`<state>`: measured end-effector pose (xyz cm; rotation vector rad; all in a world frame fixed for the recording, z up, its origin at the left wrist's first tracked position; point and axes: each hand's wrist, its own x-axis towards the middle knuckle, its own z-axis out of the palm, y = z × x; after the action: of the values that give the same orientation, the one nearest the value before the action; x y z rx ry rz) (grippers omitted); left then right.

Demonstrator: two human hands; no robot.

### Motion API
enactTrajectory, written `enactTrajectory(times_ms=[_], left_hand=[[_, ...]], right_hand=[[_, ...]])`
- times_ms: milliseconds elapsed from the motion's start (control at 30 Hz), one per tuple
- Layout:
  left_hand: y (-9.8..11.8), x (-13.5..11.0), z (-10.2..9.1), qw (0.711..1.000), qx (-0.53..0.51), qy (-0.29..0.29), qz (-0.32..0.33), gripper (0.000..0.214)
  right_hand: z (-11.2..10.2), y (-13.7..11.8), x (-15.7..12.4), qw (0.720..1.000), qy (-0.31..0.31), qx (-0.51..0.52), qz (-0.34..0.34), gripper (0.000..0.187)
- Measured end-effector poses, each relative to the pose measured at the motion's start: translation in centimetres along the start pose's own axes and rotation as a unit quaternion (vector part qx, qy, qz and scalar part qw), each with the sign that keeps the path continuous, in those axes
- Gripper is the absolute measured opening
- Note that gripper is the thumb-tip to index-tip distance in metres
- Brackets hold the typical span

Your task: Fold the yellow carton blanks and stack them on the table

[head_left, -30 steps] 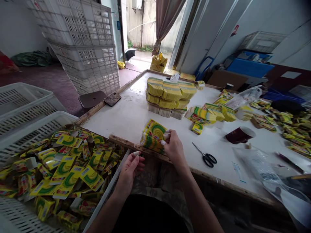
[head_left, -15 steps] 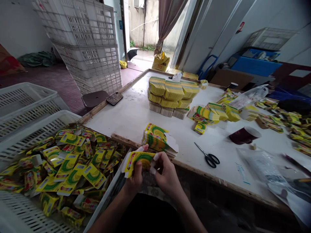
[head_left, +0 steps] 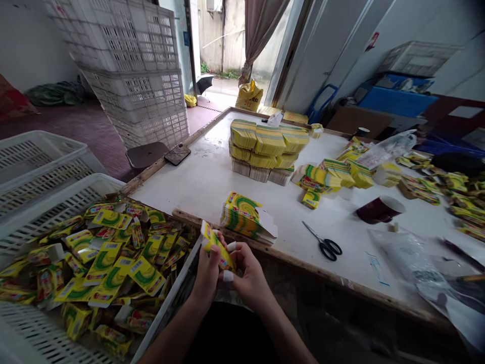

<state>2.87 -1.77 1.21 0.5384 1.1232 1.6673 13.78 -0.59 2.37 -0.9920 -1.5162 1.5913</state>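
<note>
Both hands hold one small yellow-and-green carton (head_left: 214,245) just below the near edge of the white table (head_left: 212,177). My left hand (head_left: 207,273) grips its left side and my right hand (head_left: 248,275) pinches its lower right end; white tape covers several fingertips. The carton stands on edge, tilted. A short stack of flat cartons (head_left: 244,216) lies on the table edge just beyond my hands. A white crate (head_left: 68,199) at my left is full of folded cartons (head_left: 109,263).
Tall bundled stacks of flat cartons (head_left: 267,149) stand mid-table, looser piles (head_left: 333,177) to their right. Scissors (head_left: 324,242), a dark red cup (head_left: 379,208), clear plastic bags (head_left: 413,258) and a phone (head_left: 177,154) lie on the table. Stacked white crates (head_left: 129,65) rise behind.
My right hand left the flat stack and came down to my left hand with one carton. The carton has turned from flat-on to edge-on between both hands.
</note>
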Motion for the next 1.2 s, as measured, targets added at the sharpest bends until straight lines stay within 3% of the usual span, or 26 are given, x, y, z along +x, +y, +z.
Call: enactTrajectory(times_ms=[100,233,333,400,467,533,600,700,767,833,867,967,1067,1200], left_hand=[[0.0,-0.1,-0.4,1.0,0.019,-0.013,0.006,0.047],[0.1,0.2,-1.3,0.999,0.032,-0.004,-0.008,0.026],[1.6,0.6,-2.6,0.997,0.01,-0.07,-0.039,0.048],[3.2,0.9,-3.6,0.99,0.029,-0.136,-0.032,0.073],[4.8,1.0,-4.3,0.971,0.116,-0.207,0.003,0.083],[5.7,0.7,-4.3,0.927,0.245,-0.284,0.019,0.092],[5.7,0.1,-3.5,0.878,0.344,-0.334,0.013,0.089],[4.7,-1.0,-2.0,0.862,0.397,-0.316,0.019,0.061],[3.7,-1.6,-1.3,0.864,0.408,-0.29,0.046,0.064],[2.8,-2.1,-1.1,0.856,0.42,-0.29,0.087,0.076],[2.4,-2.3,-1.0,0.849,0.425,-0.295,0.107,0.079],[1.9,-2.2,-1.2,0.825,0.444,-0.312,0.159,0.073],[2.2,-1.8,-1.2,0.808,0.466,-0.312,0.18,0.064],[2.8,-1.5,-1.2,0.81,0.469,-0.321,0.145,0.063]], right_hand=[[-1.4,0.7,0.5,0.999,0.04,-0.006,-0.018,0.028],[-2.9,0.4,0.4,0.999,0.025,-0.018,-0.018,0.014],[-4.0,-0.8,-0.1,0.992,-0.006,-0.112,-0.062,0.017],[-4.6,-1.8,-0.5,0.96,-0.029,-0.239,-0.142,0.021],[-4.7,-2.7,-1.0,0.908,-0.055,-0.348,-0.226,0.026],[-4.4,-3.2,-1.5,0.868,-0.076,-0.4,-0.285,0.026],[-4.0,-3.2,-1.8,0.856,-0.054,-0.408,-0.311,0.027],[-3.7,-2.2,-1.9,0.894,0.115,-0.326,-0.285,0.052],[-3.6,-1.4,-1.7,0.944,0.182,-0.188,-0.201,0.072],[-3.4,-0.8,-1.4,0.987,0.14,-0.018,-0.077,0.072],[-3.3,-0.5,-1.3,0.993,0.098,0.062,-0.013,0.068],[-2.6,0.1,-1.1,0.974,0.016,0.204,0.102,0.057],[-2.2,0.8,-1.1,0.977,0.031,0.189,0.092,0.055],[-2.4,0.9,-1.6,0.998,0.039,0.048,0.028,0.063]])
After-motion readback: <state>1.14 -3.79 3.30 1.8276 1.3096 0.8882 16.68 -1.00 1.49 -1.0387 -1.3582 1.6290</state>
